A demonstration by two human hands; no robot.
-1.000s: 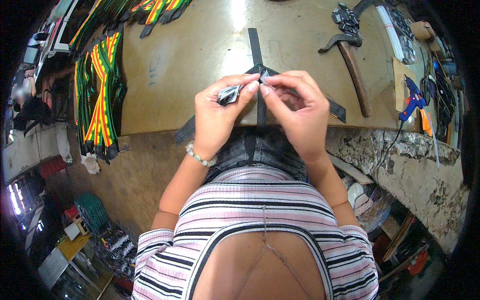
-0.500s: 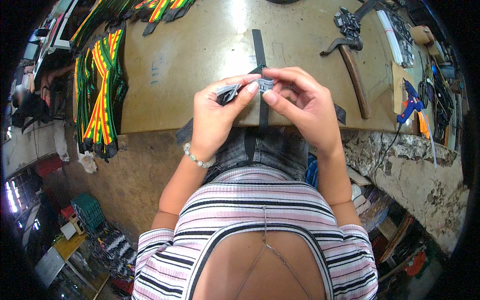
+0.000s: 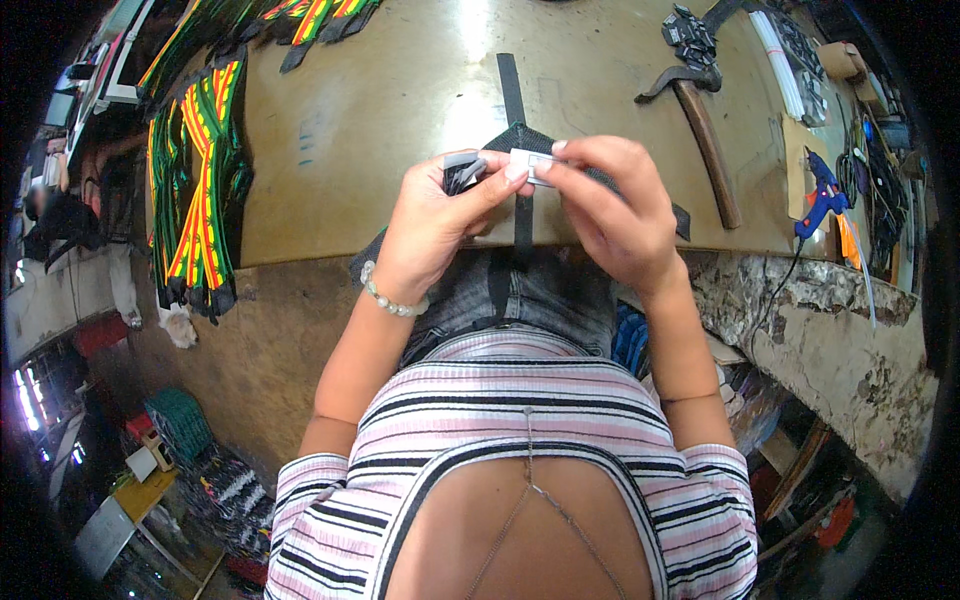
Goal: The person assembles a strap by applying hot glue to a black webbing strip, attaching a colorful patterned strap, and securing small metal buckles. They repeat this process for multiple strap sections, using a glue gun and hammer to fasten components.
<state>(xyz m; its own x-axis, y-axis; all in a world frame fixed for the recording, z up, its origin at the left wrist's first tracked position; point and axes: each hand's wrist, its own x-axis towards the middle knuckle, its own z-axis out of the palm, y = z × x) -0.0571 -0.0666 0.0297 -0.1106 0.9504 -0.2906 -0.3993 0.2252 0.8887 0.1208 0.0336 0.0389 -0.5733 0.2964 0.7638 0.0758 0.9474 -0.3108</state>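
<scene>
Over the table's near edge, my left hand [image 3: 425, 215] is closed, with a small bundle of grey and black labels [image 3: 462, 174] tucked in its fingers. Its thumb and forefinger pinch one end of a white label [image 3: 522, 160]. At the label's other end, my right hand [image 3: 628, 205] pinches with thumb and forefinger. Beneath both hands lies a dark mesh piece [image 3: 535, 136], mostly covered by them. A black webbing strap [image 3: 511, 90] runs away from me across the table, and its near part shows between my wrists.
Striped green, yellow and red straps [image 3: 205, 170] hang over the table's left edge. To the right lie a hammer [image 3: 705, 150], black buckles [image 3: 690, 38], white sticks [image 3: 778, 65] and a blue glue gun [image 3: 822, 200] with a cord. The worn tabletop [image 3: 370, 120] spreads ahead.
The white label has turned flat and now stretches between my hands. My right fingers have straightened and shifted along it. More of the dark mesh shows behind my hands.
</scene>
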